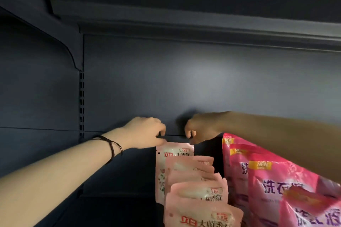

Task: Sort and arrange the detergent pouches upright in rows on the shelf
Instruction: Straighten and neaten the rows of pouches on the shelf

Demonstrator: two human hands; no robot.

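Hands pinch the rearmost pale pink pouch (175, 151) by its top corners, left hand (145, 132) and right hand (201, 129) alike.

dim | bright patch on back panel (203, 79) | dark corners | edges bowed | near pouches (199, 208) soft

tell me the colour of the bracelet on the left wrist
Black: a thin braided cord bracelet, seen best in the head view.
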